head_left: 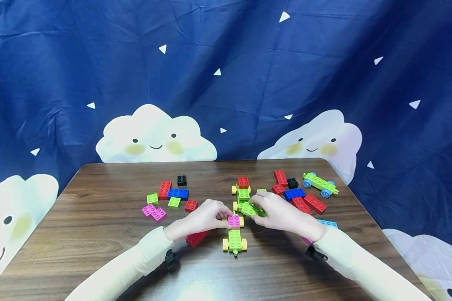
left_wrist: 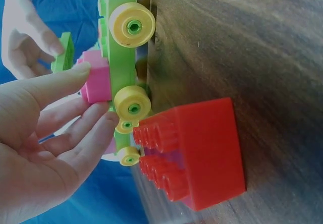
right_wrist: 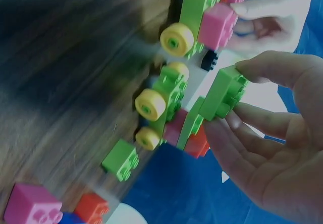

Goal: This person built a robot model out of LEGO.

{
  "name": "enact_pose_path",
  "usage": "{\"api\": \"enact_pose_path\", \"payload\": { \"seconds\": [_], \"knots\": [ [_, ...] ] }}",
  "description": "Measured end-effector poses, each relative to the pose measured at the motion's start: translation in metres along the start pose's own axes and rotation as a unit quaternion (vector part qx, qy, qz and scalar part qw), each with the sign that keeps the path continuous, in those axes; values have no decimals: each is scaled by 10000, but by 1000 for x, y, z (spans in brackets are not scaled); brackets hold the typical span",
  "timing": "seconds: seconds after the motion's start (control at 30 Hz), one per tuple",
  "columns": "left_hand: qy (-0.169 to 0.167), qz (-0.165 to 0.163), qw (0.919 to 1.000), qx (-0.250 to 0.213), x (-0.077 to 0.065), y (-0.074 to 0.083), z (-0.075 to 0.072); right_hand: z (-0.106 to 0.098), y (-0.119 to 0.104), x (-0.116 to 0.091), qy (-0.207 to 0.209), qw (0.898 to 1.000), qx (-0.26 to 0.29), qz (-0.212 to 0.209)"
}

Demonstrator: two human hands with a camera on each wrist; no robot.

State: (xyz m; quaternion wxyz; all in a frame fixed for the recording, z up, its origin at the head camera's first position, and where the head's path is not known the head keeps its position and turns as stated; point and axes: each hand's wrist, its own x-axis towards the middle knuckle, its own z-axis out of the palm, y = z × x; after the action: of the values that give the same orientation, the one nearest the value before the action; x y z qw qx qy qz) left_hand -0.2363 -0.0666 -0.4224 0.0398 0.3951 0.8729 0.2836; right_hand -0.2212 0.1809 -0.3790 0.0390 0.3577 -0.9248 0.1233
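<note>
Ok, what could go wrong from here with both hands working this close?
The green plastic car base could roll on its round yellow wheels if the left hand nudges the studded pink plastic block on it. The studded green plastic block pinched in the right hand might slip. The left hand might knock the studded red plastic block nearby.

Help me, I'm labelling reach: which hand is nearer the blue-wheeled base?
Right. The right hand is left of the base; the left hand farther left, holding a pink block.
</note>
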Motion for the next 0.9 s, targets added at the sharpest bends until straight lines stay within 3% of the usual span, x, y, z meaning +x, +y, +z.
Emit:
{"api": "enact_pose_path", "payload": {
  "seconds": [0.2,0.5,0.73,0.9],
  "knots": [
    [-64,-14,9999,-95,-2,-2,-2,6,-11,2,-154,9995,267,-74],
    [-178,-223,9993,223,-3,-7,-6,16,-21,3,-70,9992,212,-339],
    [-205,-69,9993,301,1,-11,-5,21,-25,6,-227,9989,331,-232],
    [-214,-33,9993,306,2,-14,-4,25,-26,8,-54,9984,416,-371]
  ]
}}
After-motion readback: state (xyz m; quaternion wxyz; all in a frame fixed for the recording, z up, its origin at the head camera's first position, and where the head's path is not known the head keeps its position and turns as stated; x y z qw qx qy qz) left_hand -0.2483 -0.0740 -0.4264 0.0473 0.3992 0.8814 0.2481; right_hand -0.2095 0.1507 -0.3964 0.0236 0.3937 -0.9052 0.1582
